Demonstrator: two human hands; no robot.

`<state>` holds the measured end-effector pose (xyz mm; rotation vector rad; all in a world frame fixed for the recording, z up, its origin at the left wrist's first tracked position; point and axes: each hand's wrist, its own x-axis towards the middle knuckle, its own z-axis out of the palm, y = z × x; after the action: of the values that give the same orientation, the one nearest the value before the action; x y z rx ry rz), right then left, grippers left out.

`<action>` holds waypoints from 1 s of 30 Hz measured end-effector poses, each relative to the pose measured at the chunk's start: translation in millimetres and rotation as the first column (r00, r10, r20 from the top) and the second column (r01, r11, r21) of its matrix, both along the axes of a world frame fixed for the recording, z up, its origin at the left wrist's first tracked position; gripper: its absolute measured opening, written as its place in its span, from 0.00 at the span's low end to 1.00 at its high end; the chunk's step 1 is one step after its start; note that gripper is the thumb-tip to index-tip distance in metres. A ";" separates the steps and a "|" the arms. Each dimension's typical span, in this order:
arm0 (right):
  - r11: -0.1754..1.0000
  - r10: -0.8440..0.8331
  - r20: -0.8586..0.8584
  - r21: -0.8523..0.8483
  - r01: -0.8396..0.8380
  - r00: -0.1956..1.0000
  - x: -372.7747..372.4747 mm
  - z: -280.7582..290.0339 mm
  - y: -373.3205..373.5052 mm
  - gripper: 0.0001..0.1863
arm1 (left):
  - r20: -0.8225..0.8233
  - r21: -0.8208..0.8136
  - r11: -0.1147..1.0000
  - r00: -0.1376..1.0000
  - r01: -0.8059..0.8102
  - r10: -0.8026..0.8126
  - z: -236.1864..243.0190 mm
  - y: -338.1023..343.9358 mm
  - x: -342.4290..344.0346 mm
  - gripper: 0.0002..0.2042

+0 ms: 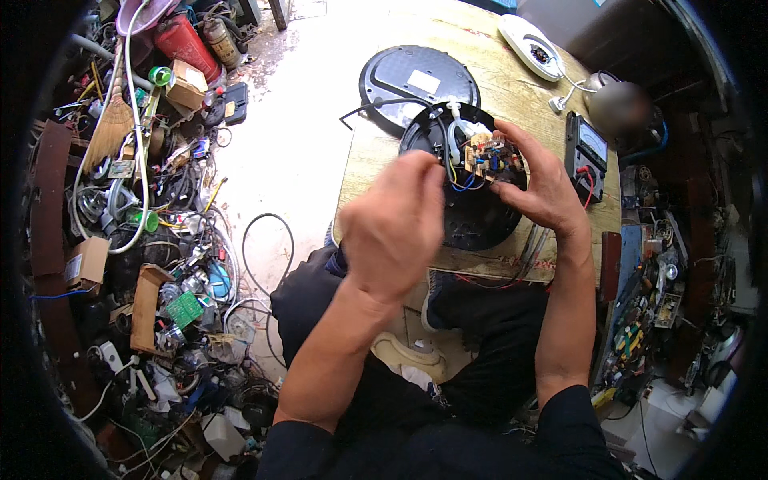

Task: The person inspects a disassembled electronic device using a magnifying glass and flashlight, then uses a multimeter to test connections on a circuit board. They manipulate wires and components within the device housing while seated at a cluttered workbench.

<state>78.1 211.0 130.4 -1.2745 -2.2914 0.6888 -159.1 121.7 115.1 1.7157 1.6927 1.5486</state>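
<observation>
A small tan circuit board (486,160), crowded with components, stands tilted over a round black plastic housing (472,230) on the wooden table (490,32). My right hand (546,182) grips the board's right side between thumb and fingers. Coloured wires (464,182) run from the board's lower left into the housing. Slightly blurred, my left hand (394,220) is closed at the housing's left edge, beside a black cord; its fingertips are mostly hidden and what they hold does not show. White tubing (456,142) lies inside the housing, left of the board.
Behind the housing lies a round black cover (392,80) with a white label. A multimeter (590,152) and a white oval casing (530,46) are on the table's right side. Test leads (534,244) cross the near edge. Heaped electronic scrap (188,308) covers the floor at left.
</observation>
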 end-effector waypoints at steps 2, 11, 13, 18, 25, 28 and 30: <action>0.999 0.013 -0.010 0.038 -0.012 1.000 3.4 -1.0 -0.6 0.43 | -0.074 -0.070 0.990 0.990 -0.124 0.119 7.2 -1.3 -19.1 0.10; 0.999 0.030 0.030 0.013 -0.030 0.999 -0.8 3.6 -3.8 0.44 | -0.425 -0.539 0.832 0.895 -0.129 -0.136 -0.6 -25.5 -41.3 0.25; 0.995 0.050 0.047 0.082 -0.054 0.998 0.0 1.7 -3.9 0.43 | -0.404 -0.535 0.841 0.898 -0.075 -0.177 -2.0 -27.0 -42.9 0.25; 0.987 0.084 0.048 0.134 -0.089 0.995 0.3 3.0 -8.6 0.42 | -0.403 -0.524 0.850 0.895 -0.054 -0.192 -3.3 -28.4 -47.5 0.20; 0.988 0.070 0.020 0.140 -0.072 0.997 1.1 3.7 -10.6 0.40 | 0.345 -0.454 0.874 0.939 0.171 -0.005 -1.1 -20.3 -85.7 0.14; 0.993 0.056 0.026 0.104 -0.059 0.998 -3.0 3.1 -11.6 0.40 | 0.878 -0.198 0.892 0.478 0.407 -0.023 -5.8 -16.1 -101.5 0.17; 0.989 0.061 0.010 0.135 -0.062 0.998 -1.1 1.4 -11.5 0.40 | 0.946 -0.115 0.899 0.323 0.423 -0.031 9.8 -16.8 -96.9 0.17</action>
<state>76.9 199.5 131.7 -1.1502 -2.3473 0.5398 -256.0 104.9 124.9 0.5267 0.9094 1.4689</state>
